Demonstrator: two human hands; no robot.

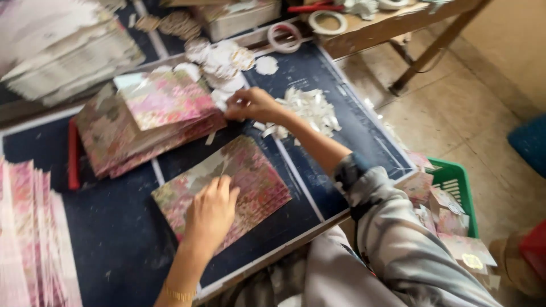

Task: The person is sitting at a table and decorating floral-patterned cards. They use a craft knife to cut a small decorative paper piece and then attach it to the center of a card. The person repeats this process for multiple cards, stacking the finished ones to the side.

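Note:
My left hand [211, 211] presses flat on a pink floral paper sheet [250, 176] that lies on the dark blue tabletop [114, 227]. My right hand [253, 105] reaches across to the pile of small white round paper pieces [222, 62], with its fingertips pinched at the pile's edge; whether it holds a piece I cannot tell. Just left of that hand is a stack of the same pink floral sheets [148, 119]. A heap of white paper strips [310, 108] lies right of my right wrist.
Pale paper stacks [62, 51] sit at the back left, and pink sheets [28, 239] fan out at the near left. Tape rolls [327, 23] rest on a wooden bench. A green basket [455, 187] with folded floral pieces stands on the floor at right.

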